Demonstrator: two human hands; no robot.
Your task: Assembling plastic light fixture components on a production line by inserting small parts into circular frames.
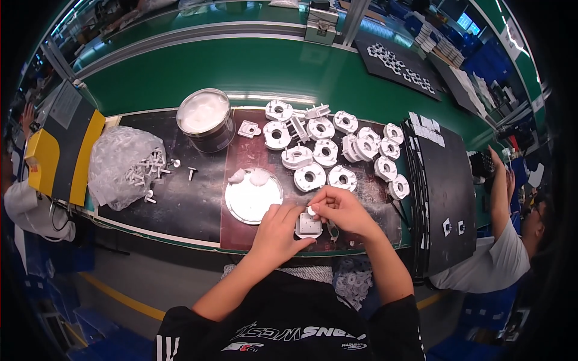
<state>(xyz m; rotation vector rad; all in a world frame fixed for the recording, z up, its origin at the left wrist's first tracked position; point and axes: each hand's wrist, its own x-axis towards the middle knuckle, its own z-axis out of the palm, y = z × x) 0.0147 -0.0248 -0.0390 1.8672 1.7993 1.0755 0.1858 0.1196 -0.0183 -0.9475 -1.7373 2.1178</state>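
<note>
Near the bench's front edge, my left hand [274, 236] steadies a white plastic housing [309, 225] with a squarish raised middle. Its fingers lie along the far left side of the part, and the thumb presses the near side. Above the housing's far edge, my right hand [344, 212] pinches a small white round-headed piece [311, 210] between thumb and fingers. The fingers hide the rest of that piece. Left of the hands lies a round metal lid [253, 201] with white paste smears on it. Beyond the hands, several white ring-shaped housings [310, 178] lie loosely grouped.
A tin of white paste [205, 114] stands behind the lid. Farther left are a loose white pin [192, 173] and a clear bag [117, 171] of such pins. Stacked black trays [445, 198] stand to the right, where another person's arm [500, 192] reaches in.
</note>
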